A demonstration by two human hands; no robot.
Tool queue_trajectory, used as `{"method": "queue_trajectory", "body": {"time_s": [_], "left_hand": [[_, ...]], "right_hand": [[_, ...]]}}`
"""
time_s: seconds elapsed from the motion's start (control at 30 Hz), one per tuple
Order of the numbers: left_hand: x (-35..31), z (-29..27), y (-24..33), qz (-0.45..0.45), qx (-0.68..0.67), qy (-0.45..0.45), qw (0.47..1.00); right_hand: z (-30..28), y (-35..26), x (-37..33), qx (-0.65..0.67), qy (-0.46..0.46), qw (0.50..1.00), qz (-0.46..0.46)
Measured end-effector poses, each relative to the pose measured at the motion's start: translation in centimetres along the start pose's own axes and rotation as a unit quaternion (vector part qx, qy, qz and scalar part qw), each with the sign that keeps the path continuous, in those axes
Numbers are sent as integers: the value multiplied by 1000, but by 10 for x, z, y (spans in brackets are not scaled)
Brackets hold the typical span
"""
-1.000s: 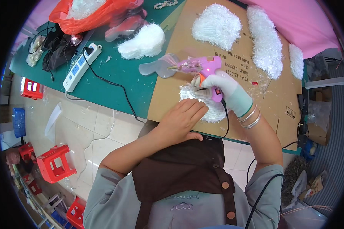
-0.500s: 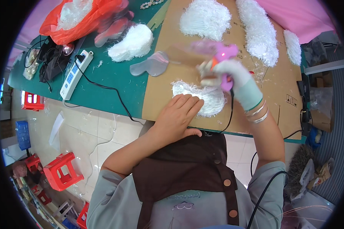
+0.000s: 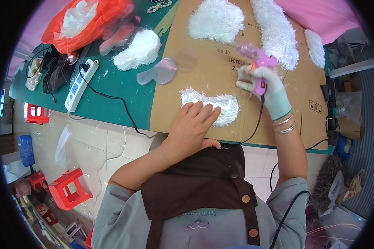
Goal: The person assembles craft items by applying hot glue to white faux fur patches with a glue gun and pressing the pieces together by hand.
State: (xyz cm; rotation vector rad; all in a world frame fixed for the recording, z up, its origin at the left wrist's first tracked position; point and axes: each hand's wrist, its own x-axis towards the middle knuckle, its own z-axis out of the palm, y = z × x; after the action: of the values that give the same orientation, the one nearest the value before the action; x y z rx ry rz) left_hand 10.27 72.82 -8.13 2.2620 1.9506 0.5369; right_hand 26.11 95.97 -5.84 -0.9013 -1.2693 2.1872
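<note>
My left hand (image 3: 191, 126) is bare and lies with fingers stretched on a small white tinsel-like fluffy piece (image 3: 228, 110) at the near edge of a cardboard sheet (image 3: 212, 68). In my right hand (image 3: 273, 85), which wears a white glove with a pale green cuff, is a pink glue gun (image 3: 264, 62). Its nozzle points toward the upper left, off the cardboard, and a black cord hangs from its handle. Clear plastic cut-out shapes (image 3: 158, 74) lie left of the gun, across the cardboard's left edge.
More white fluffy pieces (image 3: 217, 20) lie at the back, and a stack of them (image 3: 138, 50) rests on the green table (image 3: 116, 87). A red plastic bag (image 3: 56, 31), a white power strip (image 3: 81, 87) and black cords are at left. Red stools (image 3: 70, 189) stand on the floor.
My right hand has drawn the glue gun to the right, away from the fluffy piece, whose upper part now shows more. My left hand stays pressed on it. The view has shifted slightly.
</note>
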Motion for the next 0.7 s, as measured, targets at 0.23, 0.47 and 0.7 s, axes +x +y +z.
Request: {"method": "queue_trajectory", "body": {"time_s": [0.23,0.47,0.7], "left_hand": [[1,-1,3,-12,27,-18,999],[3,-2,2,-8,23,-16,1000],[3,-1,3,-19,0,-10,1000]], "right_hand": [[35,22,-21,-10,-96,995,24],[-6,5,-30,-19,-3,1000,10],[31,27,-30,-52,-90,995,-12]]}}
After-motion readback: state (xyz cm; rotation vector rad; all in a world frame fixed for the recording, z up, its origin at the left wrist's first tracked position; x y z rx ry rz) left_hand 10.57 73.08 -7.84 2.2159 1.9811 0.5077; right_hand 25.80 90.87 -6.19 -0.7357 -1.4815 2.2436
